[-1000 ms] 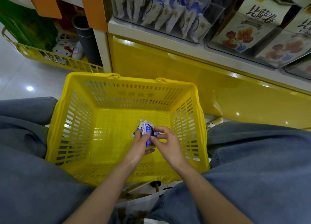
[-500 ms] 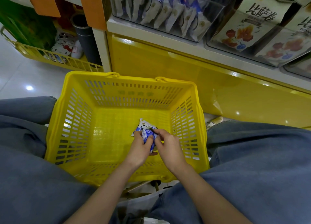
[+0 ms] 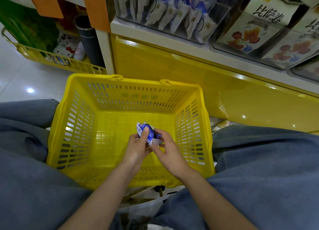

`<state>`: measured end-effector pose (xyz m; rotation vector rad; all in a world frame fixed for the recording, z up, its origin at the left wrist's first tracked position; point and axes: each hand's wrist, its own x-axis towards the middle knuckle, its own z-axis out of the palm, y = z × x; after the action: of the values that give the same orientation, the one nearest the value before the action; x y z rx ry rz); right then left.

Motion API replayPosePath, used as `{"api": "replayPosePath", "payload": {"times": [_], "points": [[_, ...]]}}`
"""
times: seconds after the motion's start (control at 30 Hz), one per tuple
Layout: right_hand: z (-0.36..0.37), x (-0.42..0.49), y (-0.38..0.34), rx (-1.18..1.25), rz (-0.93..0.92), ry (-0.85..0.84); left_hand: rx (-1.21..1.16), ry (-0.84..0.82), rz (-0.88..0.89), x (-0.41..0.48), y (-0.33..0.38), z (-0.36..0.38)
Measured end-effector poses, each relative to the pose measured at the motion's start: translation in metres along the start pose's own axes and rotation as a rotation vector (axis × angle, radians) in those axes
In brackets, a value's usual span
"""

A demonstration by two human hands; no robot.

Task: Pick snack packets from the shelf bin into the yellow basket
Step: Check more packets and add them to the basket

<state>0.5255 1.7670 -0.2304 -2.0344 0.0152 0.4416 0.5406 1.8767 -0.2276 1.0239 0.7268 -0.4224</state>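
- Your left hand (image 3: 137,149) grips the snack packets (image 3: 146,134), blue and white, low inside the yellow basket (image 3: 138,98).
- Your right hand (image 3: 168,149) pinches them from the right.

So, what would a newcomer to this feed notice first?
The bright yellow basket fills the middle, between the person's denim-clad legs. Low inside it, the left hand and right hand together pinch one crumpled blue-and-white snack packet. Above, the clear shelf bin holds a row of similar packets.
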Motion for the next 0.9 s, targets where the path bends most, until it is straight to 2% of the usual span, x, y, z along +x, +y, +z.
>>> {"api": "replayPosePath", "payload": {"times": [0.1, 0.23, 0.3, 0.37, 0.47, 0.57, 0.73, 0.8, 0.9], "points": [[0.001, -0.002, 0.001, -0.075, -0.054, -0.006, -0.098, -0.053, -0.086, -0.001, 0.004, 0.001], [-0.007, 0.003, 0.002, -0.093, -0.110, 0.115, -0.074, -0.045, -0.095, -0.001, 0.005, 0.002], [-0.010, 0.005, 0.001, -0.077, -0.100, 0.108, 0.006, 0.016, -0.007, -0.001, 0.007, 0.003], [-0.010, 0.005, 0.000, -0.036, -0.065, 0.084, 0.221, 0.095, 0.173, -0.001, 0.011, 0.001], [-0.007, 0.006, -0.002, 0.032, 0.003, 0.077, 0.376, 0.032, 0.352, -0.004, 0.015, -0.001], [-0.011, 0.008, -0.008, 0.215, 0.088, 0.130, 0.449, -0.059, 0.357, -0.007, 0.015, 0.000], [-0.018, 0.007, -0.014, 0.305, 0.137, 0.245, 0.445, -0.106, 0.276, -0.008, 0.015, 0.002], [-0.019, 0.007, -0.015, 0.261, 0.123, 0.262, 0.449, -0.127, 0.256, -0.007, 0.019, 0.001], [-0.022, 0.006, -0.013, 0.040, 0.001, 0.264, 0.487, -0.155, 0.293, -0.006, 0.024, 0.001]]}}
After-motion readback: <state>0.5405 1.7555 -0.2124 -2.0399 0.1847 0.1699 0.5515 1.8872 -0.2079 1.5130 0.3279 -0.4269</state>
